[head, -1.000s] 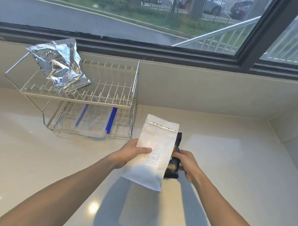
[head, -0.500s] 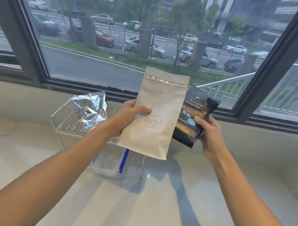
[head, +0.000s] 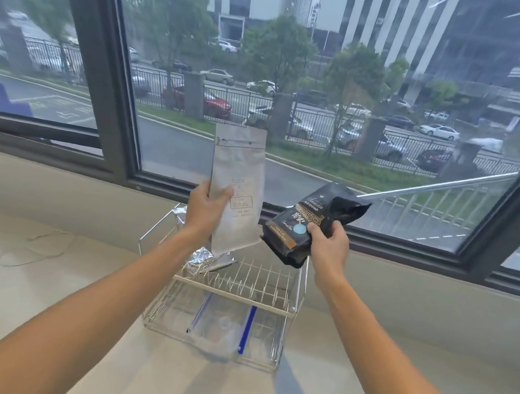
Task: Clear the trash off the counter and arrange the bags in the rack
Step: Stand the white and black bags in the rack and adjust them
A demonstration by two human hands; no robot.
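Note:
My left hand (head: 203,213) grips a tall white paper bag (head: 240,178) by its left edge and holds it upright above the rack. A black coffee bag (head: 308,219) with gold lettering hangs tilted in my right hand (head: 328,244), over the rack's right end. Below both stands a two-tier wire rack (head: 234,288) on the pale counter (head: 70,292). A crumpled silver foil bag (head: 202,258) lies on the top tier at the left, partly hidden behind my left arm. Clear zip bags with blue strips (head: 223,326) lie on the lower tier.
A low wall and a dark-framed window (head: 120,101) run behind the rack. The counter stretches left and right of the rack, and a thin cord (head: 36,246) lies on it at the far left.
Both hands lifted the two bags from the counter and pulled them apart over the rack. The black bag now tilts to the right. My view has swung up towards the window.

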